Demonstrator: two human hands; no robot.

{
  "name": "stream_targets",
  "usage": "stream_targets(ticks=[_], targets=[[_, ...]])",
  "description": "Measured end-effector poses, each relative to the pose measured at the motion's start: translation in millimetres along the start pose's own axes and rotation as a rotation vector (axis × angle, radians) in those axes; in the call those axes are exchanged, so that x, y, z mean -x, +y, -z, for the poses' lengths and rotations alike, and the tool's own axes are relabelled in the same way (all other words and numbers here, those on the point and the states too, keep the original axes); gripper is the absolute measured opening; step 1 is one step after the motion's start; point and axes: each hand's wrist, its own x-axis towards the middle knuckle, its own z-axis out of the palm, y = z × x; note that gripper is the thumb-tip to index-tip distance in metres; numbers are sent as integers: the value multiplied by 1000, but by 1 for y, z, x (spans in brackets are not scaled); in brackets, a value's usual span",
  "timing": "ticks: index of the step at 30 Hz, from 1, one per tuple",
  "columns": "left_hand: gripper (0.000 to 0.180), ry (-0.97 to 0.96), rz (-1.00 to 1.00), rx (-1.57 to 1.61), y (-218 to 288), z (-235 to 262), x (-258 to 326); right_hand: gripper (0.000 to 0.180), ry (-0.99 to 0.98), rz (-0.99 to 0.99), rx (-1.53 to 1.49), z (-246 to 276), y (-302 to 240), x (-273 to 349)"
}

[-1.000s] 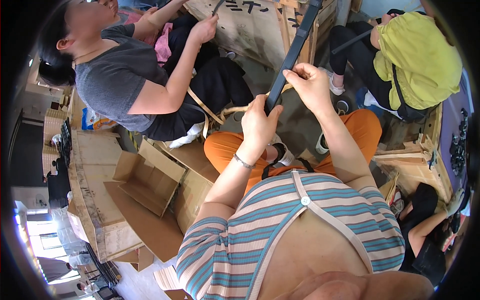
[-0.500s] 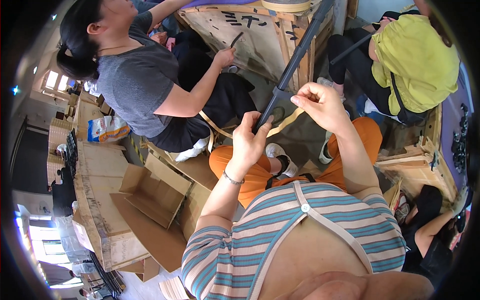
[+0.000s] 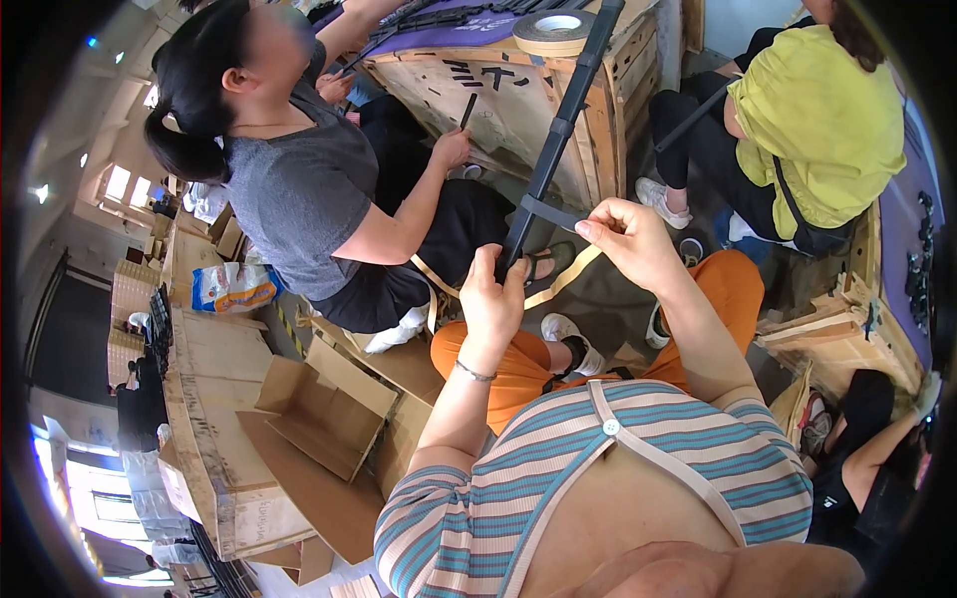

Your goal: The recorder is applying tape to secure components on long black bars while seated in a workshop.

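Observation:
A long dark bar (image 3: 561, 125) slants up and away in front of me. My left hand (image 3: 490, 307) is closed around its lower end. A dark grey strip (image 3: 554, 213) lies around the bar above that hand and stretches across to my right hand (image 3: 634, 245), whose thumb and finger pinch it. From the same fingers a yellowish tape strip (image 3: 564, 282) sags toward my left hand, and its far part trails beyond to the left. Whether the dark and yellowish strips are two sides of one tape, I cannot tell.
A tape roll (image 3: 551, 38) sits on a wooden crate (image 3: 419, 82) ahead. At left, a person in a grey shirt (image 3: 299, 189) holds a short dark stick. A person in a yellow-green top (image 3: 817, 130) sits at right. An open cardboard box (image 3: 334, 429) lies left of me.
The bar stands somewhat steeper. More of the dark strip spans between bar and my right fingers, which stay pinched. The view has shifted, and surrounding things sit farther right and lower at left.

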Motion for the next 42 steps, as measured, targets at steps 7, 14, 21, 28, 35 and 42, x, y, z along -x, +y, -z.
stream_targets(ticks=[7,14,21,28,35,42], targets=[[22,-528,367,900,11,22,-7,19,-48,28,-59,13,-9,3],[33,-651,425,1275,20,20,-6,16,-53,36,-92,20,-13,5],[34,-625,566,1188,23,15,-2,18,-16,27,-82,24,-12,11],[26,-517,412,1234,26,11,-2,23,11,51,-72,27,-18,18],[31,-569,470,1280,22,18,4,24,9,50,-88,24,-11,18],[34,-614,405,1340,21,19,4,24,-1,31,-62,22,-3,13]])
